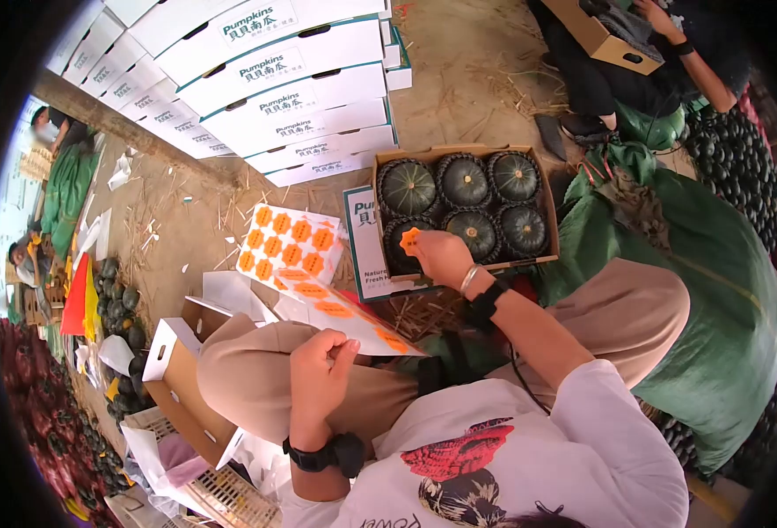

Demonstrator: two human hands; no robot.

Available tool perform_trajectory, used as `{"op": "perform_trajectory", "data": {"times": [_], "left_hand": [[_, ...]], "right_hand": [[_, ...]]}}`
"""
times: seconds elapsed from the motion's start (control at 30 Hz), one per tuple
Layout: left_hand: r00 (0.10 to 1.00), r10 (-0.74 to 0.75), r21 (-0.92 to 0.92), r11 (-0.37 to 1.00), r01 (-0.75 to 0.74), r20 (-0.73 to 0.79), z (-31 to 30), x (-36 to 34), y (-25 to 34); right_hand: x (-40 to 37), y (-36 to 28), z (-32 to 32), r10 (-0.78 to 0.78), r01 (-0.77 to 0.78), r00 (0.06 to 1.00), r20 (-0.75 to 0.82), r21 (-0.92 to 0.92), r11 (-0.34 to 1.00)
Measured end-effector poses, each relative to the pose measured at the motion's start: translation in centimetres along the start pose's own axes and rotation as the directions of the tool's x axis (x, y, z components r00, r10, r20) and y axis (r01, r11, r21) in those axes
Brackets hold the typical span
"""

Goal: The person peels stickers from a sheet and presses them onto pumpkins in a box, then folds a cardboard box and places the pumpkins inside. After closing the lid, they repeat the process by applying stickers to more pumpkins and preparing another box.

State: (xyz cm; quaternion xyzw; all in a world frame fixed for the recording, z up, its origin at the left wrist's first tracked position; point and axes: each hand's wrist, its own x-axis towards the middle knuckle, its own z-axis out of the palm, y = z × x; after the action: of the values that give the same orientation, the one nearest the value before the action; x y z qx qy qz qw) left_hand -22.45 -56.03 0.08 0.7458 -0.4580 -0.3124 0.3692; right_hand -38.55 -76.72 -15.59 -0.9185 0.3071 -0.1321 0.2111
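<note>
My right hand [448, 260] pinches an orange scalloped sticker [411, 242] over the near-left pumpkin [399, 255]. That pumpkin sits in an open cardboard box [542, 257] with several dark green pumpkins, each in a black net sleeve. My left hand [320, 374] is closed, thumb against the fingers, at the lower edge of a tilted sheet of orange stickers [340, 310]; the grip itself is partly hidden. Another sticker sheet [291, 242] lies beyond it, to the left of the box.
White pumpkin boxes [318, 106] are stacked ahead on the left. A printed box lid [362, 207] is under the open box. At right lies a green sack [696, 238]; at left, an opened carton [186, 378] and a crate [230, 493]. Another person's arm [700, 75] holds a carton [604, 35].
</note>
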Motion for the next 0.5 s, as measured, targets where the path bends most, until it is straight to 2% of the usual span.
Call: {"op": "perform_trajectory", "data": {"times": [0.03,0.13,0.23,0.27,0.37,0.4,0.43,0.47,0.5], "left_hand": [[1.000,0.017,-0.004,1.000,-0.017,0.006,0.0,0.1,0.1],[0.999,0.033,-0.007,0.999,-0.033,0.019,0.2,0.2,0.1],[1.000,0.008,-0.030,1.000,-0.008,-0.015,0.2,0.4,-0.1],[0.999,0.010,-0.064,0.998,-0.013,-0.047,0.3,0.5,-0.7],[0.995,0.048,-0.182,0.981,-0.064,-0.089,0.3,0.9,-0.4],[0.995,0.051,-0.228,0.971,-0.070,-0.091,0.4,0.7,-0.3],[0.993,0.066,-0.292,0.952,-0.091,-0.095,0.5,0.5,-0.3],[0.992,0.075,-0.356,0.929,-0.106,-0.100,0.5,0.1,-0.5],[0.990,0.085,-0.418,0.900,-0.123,-0.109,0.4,-0.1,-0.6]], "right_hand": [[0.7,-0.2,-0.1,0.119,-0.135,0.983,0.141,0.105,0.985],[0.8,-0.2,3.7,0.052,-0.064,0.991,-0.121,-0.097,0.993],[1.1,-1.3,1.3,0.182,-0.152,0.958,0.222,-0.144,0.978],[1.1,-1.6,1.3,0.199,-0.159,0.960,0.195,-0.202,0.966],[0.7,-6.6,-3.3,0.150,-0.023,0.924,0.352,-0.342,0.939],[0.0,-8.5,-4.2,0.057,-0.051,0.962,0.268,-0.028,0.998],[-0.9,-10.4,-5.0,-0.003,-0.044,0.987,0.161,0.289,0.956],[-1.9,-12.6,-6.0,-0.012,-0.032,0.997,0.080,0.532,0.846],[-2.5,-14.0,-6.8,0.003,0.003,1.000,-0.006,0.733,0.680]]}}
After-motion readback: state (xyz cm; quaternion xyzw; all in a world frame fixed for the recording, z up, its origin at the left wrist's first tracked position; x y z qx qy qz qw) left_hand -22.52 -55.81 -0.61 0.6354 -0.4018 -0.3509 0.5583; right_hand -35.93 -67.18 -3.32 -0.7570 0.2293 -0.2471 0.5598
